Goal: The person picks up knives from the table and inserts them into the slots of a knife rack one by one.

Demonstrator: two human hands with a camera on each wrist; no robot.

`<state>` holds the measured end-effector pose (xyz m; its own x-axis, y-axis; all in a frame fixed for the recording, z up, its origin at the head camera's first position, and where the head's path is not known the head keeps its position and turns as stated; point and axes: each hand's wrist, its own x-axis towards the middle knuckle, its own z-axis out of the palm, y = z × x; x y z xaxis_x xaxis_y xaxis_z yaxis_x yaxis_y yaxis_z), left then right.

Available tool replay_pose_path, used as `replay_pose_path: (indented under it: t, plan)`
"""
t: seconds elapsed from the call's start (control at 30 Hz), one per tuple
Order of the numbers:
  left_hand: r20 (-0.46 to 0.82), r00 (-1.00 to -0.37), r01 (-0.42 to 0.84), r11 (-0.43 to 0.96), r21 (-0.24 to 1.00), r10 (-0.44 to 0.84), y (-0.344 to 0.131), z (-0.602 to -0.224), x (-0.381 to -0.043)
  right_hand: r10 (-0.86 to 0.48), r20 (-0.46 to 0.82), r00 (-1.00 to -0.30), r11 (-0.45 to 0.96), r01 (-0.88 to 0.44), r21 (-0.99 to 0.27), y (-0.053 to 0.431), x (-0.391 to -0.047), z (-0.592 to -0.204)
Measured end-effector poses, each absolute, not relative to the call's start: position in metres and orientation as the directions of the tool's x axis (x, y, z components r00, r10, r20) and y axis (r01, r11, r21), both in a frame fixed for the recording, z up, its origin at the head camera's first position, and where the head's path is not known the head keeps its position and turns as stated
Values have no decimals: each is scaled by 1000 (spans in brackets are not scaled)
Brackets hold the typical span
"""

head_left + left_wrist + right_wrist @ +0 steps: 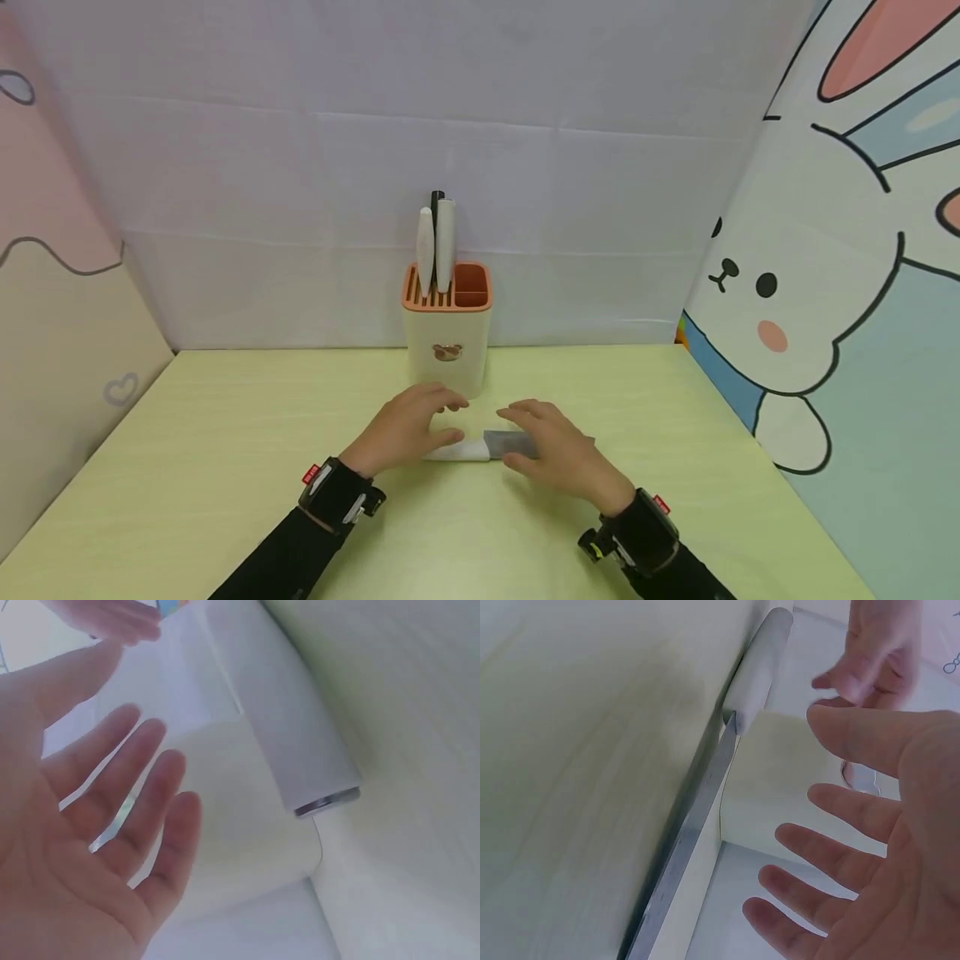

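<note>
A knife with a white handle (pixel 463 451) and a grey blade (pixel 510 443) lies flat on the table, its handle toward the left. My left hand (pixel 405 429) hovers by the handle end, fingers spread and relaxed, holding nothing. Over the blade is my right hand (pixel 553 446), also with loose, parted fingers and nothing in them; it hides part of the blade. In the right wrist view the blade (pixel 682 855) runs beside the right hand (pixel 862 855), apart from its fingers. The left wrist view shows the handle (pixel 281 712) beyond the left hand's (pixel 97 802) open fingers.
Behind the hands stands a cream knife holder (pixel 447 354) with an orange slotted top. Two white handles (pixel 446 242) and a black one (pixel 437 197) stick up from its left part. A pale cloth wall (pixel 300 208) backs the table (pixel 247 400); a rabbit-printed panel (pixel 817 250) borders the right.
</note>
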<state>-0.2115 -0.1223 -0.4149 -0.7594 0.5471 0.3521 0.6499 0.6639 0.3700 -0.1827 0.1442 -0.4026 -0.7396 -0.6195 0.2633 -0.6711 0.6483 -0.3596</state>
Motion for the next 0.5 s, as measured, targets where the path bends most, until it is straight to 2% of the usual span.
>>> replay_pose_path:
  t: [0.23,0.5]
  plan:
    - [480,-768,631,625,459,424,-130,-404,-215,-692,271,-669,590,-741,-321,124,-191,-401]
    - [464,-807,589,572,572,366,-143,-406,-217,-713,235,-661,590,-746,-308,95,-197,-407]
